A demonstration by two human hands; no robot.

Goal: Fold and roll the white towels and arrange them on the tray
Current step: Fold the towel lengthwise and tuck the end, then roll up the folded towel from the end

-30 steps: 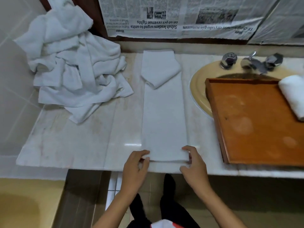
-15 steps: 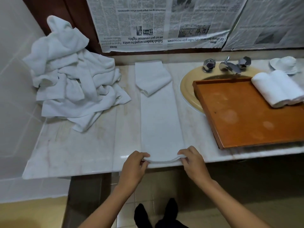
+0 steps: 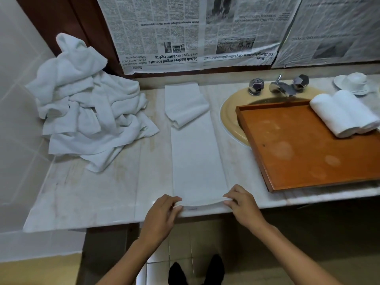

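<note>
Rolled towels (image 3: 345, 113) on tray (image 3: 298, 153)

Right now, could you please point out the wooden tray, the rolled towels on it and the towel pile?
wooden tray (image 3: 298, 145): head view, bare floor.
rolled towels (image 3: 331, 116): head view, top of the nearer roll.
towel pile (image 3: 86, 112): head view, middle of the heap.

A pale marble counter (image 3: 92, 192) crosses the middle, a yellow sink (image 3: 229, 120) and chrome tap (image 3: 282, 87) at upper right. Newspaper sheets (image 3: 185, 31) cover the top; white wall tiles (image 3: 18, 103) fill the left
</note>
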